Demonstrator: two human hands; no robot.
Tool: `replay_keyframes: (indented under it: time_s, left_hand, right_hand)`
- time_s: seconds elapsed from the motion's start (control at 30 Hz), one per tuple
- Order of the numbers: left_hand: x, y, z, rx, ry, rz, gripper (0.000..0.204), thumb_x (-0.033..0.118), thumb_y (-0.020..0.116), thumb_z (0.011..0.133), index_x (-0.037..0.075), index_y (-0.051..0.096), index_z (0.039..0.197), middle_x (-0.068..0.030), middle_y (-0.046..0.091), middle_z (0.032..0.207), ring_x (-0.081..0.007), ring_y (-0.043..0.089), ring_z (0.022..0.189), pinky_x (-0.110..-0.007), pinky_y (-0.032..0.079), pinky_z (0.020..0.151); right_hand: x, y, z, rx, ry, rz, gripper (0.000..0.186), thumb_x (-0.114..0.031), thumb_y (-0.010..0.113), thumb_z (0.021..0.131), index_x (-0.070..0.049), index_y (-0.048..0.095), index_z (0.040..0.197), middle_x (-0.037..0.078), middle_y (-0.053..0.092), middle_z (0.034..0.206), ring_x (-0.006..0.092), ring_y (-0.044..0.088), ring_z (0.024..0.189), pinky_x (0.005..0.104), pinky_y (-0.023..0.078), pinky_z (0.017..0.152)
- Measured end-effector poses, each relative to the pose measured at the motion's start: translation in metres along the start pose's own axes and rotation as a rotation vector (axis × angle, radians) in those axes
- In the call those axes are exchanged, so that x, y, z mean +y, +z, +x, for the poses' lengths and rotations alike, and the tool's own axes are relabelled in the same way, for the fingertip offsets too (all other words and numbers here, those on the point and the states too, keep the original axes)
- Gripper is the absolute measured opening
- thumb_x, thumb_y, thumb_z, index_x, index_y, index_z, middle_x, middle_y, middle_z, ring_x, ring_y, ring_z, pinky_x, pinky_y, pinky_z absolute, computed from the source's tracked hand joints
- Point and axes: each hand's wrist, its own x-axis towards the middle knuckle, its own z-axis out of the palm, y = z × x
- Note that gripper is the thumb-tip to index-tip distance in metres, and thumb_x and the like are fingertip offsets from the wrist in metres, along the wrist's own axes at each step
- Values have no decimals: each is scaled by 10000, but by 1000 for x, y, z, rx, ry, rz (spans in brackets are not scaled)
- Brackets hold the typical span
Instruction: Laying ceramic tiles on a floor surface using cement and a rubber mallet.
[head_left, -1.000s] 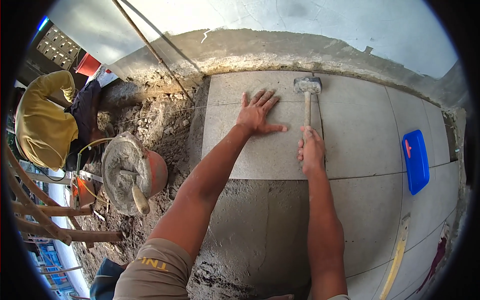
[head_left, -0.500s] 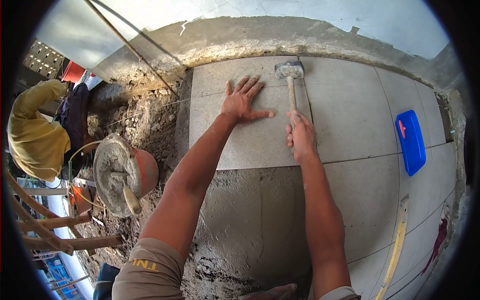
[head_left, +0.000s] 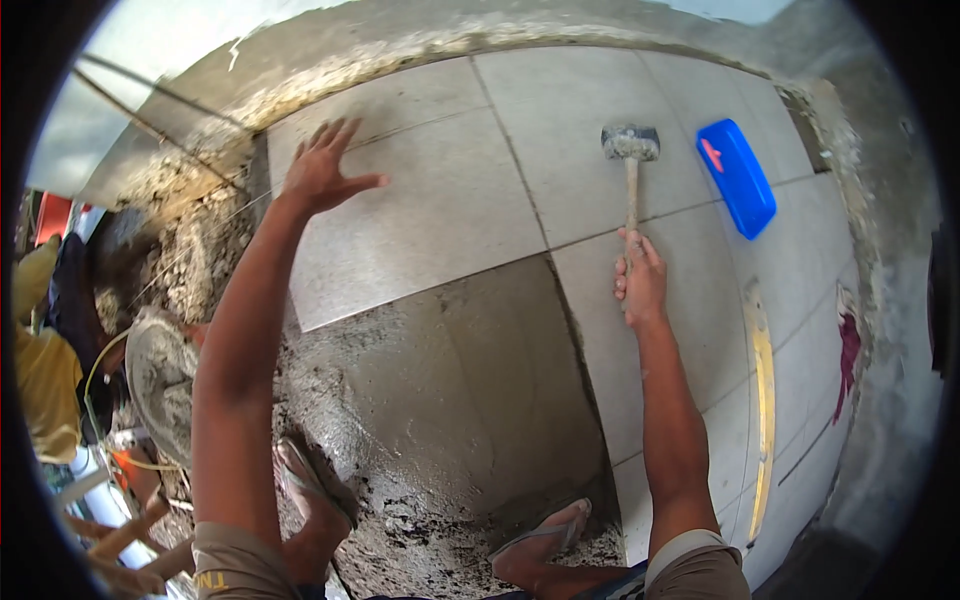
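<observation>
My right hand grips the wooden handle of a rubber mallet, whose dark, mortar-smeared head is over the grey tiles at the right. At the left, my left hand has its fingers spread over a large grey floor tile; whether the palm touches it I cannot tell. Below that tile's near edge spreads a bed of wet grey mortar, with laid tiles along its right side. My sandalled feet stand at the near end of the mortar.
A blue plastic tray with a pink item lies on the tiles at right. Nearer are a yellow straightedge and a maroon cloth. A mortar bucket stands at left, beside a person in yellow. A string crosses the rubble.
My view has swung to the right. My right hand has carried the mallet rightward, away from the left tile. The left hand stays spread at that tile.
</observation>
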Motion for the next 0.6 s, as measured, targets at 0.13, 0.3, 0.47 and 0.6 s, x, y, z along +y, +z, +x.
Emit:
replay_keyframes:
  time_s: [0.13, 0.3, 0.47, 0.6]
  left_hand:
    - [1, 14, -8, -23, 7, -14, 1215, 890, 636, 711, 249, 200, 1646, -123, 211, 1701, -360, 168, 1571, -606, 143, 1259]
    - [23, 44, -16, 48, -130, 31, 1213, 929, 530, 748, 224, 151, 1660, -160, 92, 1720, -361, 56, 1589, -599, 48, 1263]
    - [42, 50, -28, 102, -124, -22, 1094, 866, 477, 847, 170, 213, 1649, -192, 102, 1713, -381, 51, 1588, -596, 5, 1255]
    - [44, 44, -28, 103, -122, -46, 1072, 839, 485, 865, 145, 234, 1643, -203, 131, 1707, -385, 65, 1587, -619, 3, 1242]
  right_hand:
    - [12, -29, -27, 79, 39, 72, 435, -405, 501, 1083, -41, 613, 1293, -31, 481, 670, 50, 411, 469, 225, 329, 393]
    - [26, -32, -53, 138, 11, 47, 442, -421, 508, 1079, -43, 630, 1273, -33, 474, 668, 51, 406, 470, 231, 332, 396]
    - [33, -26, -63, 133, 113, 15, 435, -420, 500, 1079, -58, 617, 1290, -36, 478, 670, 51, 399, 471, 235, 332, 401]
    - [30, -23, -58, 111, 88, 38, 421, -421, 505, 1081, -60, 641, 1249, -39, 472, 670, 46, 399, 481, 236, 336, 404]
